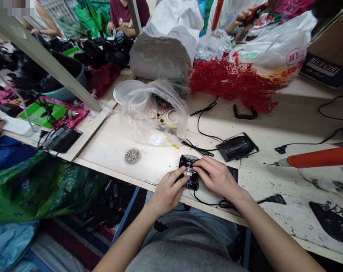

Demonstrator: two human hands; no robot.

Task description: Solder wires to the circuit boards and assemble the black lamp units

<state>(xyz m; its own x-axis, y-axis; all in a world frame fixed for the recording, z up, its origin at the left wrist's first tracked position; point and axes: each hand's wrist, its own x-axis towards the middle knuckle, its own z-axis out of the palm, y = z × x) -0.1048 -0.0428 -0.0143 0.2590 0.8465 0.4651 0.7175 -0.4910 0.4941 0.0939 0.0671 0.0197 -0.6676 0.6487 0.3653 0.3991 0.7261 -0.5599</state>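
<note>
Assembly workshop, cluttered workbench [273,124], electric screwdriver [315,159], screws dish [132,155]

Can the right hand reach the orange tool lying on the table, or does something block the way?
Probably yes. The right hand is on the small black device, and the orange tool lies to its right with only bare table between.

The pale wooden bench [273,124] looks matt, scuffed and speckled with dark marks. The small black plastic housing [190,172] shines slightly, as does the glossy black plastic casing [236,147]. The crinkled clear plastic bag [157,113] glistens; tiny metal screws [132,155] glint.
</note>
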